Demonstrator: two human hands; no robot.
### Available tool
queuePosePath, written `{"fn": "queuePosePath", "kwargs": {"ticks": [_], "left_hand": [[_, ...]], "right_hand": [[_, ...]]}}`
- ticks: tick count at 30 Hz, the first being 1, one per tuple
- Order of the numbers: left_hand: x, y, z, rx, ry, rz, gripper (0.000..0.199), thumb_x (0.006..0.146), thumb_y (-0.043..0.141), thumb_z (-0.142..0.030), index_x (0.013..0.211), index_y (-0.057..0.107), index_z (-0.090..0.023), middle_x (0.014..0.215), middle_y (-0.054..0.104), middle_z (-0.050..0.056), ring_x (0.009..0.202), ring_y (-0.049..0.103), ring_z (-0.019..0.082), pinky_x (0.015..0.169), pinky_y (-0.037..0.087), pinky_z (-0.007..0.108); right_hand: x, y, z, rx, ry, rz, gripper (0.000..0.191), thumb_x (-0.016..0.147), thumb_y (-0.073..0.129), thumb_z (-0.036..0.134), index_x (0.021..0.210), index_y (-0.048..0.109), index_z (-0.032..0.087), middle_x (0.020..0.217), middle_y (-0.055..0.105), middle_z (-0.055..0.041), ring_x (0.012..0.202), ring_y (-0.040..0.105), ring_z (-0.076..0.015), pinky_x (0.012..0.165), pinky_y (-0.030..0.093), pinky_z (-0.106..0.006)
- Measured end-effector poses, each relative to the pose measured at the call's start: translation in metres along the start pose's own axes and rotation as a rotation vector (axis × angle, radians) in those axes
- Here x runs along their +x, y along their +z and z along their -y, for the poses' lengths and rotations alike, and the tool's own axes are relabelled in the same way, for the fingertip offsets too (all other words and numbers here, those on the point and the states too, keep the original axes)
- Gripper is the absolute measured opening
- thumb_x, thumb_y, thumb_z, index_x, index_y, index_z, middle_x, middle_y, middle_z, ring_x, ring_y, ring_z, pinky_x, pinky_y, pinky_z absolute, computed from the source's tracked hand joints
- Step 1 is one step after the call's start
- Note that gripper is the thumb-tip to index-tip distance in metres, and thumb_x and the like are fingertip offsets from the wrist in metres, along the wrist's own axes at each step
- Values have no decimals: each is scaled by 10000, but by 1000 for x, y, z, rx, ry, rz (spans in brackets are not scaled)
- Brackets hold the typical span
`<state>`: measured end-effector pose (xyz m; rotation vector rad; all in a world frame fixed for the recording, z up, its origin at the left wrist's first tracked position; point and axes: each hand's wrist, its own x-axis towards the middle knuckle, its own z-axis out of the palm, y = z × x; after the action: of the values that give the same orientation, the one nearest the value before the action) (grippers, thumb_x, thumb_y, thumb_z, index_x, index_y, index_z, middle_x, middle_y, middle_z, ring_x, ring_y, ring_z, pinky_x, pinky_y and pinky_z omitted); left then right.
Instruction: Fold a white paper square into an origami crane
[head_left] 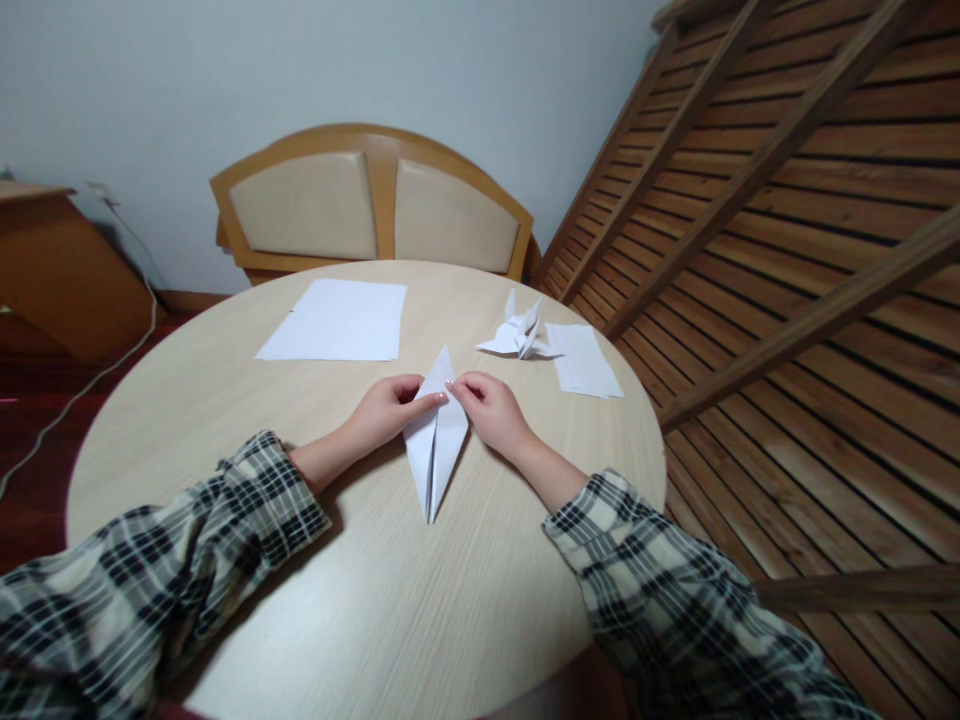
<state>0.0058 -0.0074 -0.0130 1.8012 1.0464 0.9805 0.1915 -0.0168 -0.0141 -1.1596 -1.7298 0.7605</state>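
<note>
A white folded paper (450, 440), shaped like a long diamond with a slit down its lower half, is held over the round table (337, 600). My left hand (390, 408) grips its left edge, the thumb lying across the front and the fingers partly hidden behind. On the right edge, near the upper part, my right hand (487, 405) pinches the paper with thumb and forefinger. The two thumbs are close together. The lower tip of the paper points toward me.
White sheets (337, 320) lie at the table's back left. Folded paper figures (521, 330) stand at the back right, beside smaller paper pieces (585, 360). Beyond the table is a padded headboard (386, 200); a slatted wooden frame (787, 250) rises on the right.
</note>
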Motion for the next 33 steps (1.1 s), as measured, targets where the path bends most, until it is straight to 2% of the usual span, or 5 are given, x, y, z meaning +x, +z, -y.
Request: {"fn": "queuePosePath", "kwargs": {"ticks": [6, 15, 19, 25, 33], "left_hand": [[1, 0, 7, 1, -17, 43, 335, 778, 699, -466, 844, 731, -140, 755, 698, 49, 647, 561, 166, 578, 403, 273], [2, -4, 4, 32, -29, -51, 310, 778, 703, -447, 818, 730, -141, 719, 669, 34, 623, 536, 154, 556, 369, 262], [2, -5, 5, 26, -34, -61, 308, 782, 704, -445, 816, 728, -139, 727, 672, 35, 627, 538, 154, 561, 374, 262], [3, -4, 5, 21, -40, -44, 309, 778, 702, -446, 809, 703, -138, 723, 646, 33, 641, 526, 156, 582, 374, 274], [4, -4, 7, -51, -17, -114, 292, 791, 681, -444, 738, 645, -160, 689, 584, 3, 644, 493, 142, 603, 377, 272]], "right_hand": [[1, 0, -2, 24, -2, -30, 261, 909, 612, 366, 708, 627, 201, 732, 607, -14, 735, 538, -163, 705, 415, -307], [2, -5, -7, 101, 67, 77, 221, 890, 634, 363, 769, 685, 185, 772, 656, -16, 739, 560, -158, 711, 422, -305], [3, -8, -8, 56, 76, 83, 177, 867, 661, 324, 762, 695, 185, 767, 672, -16, 739, 573, -160, 712, 422, -303], [4, -10, -4, -123, -23, 48, 197, 890, 654, 251, 703, 676, 192, 720, 658, -12, 718, 563, -156, 724, 410, -302], [2, -8, -6, -183, -70, 65, 216, 910, 659, 248, 702, 639, 194, 735, 652, -4, 748, 579, -155, 740, 412, -296]]}}
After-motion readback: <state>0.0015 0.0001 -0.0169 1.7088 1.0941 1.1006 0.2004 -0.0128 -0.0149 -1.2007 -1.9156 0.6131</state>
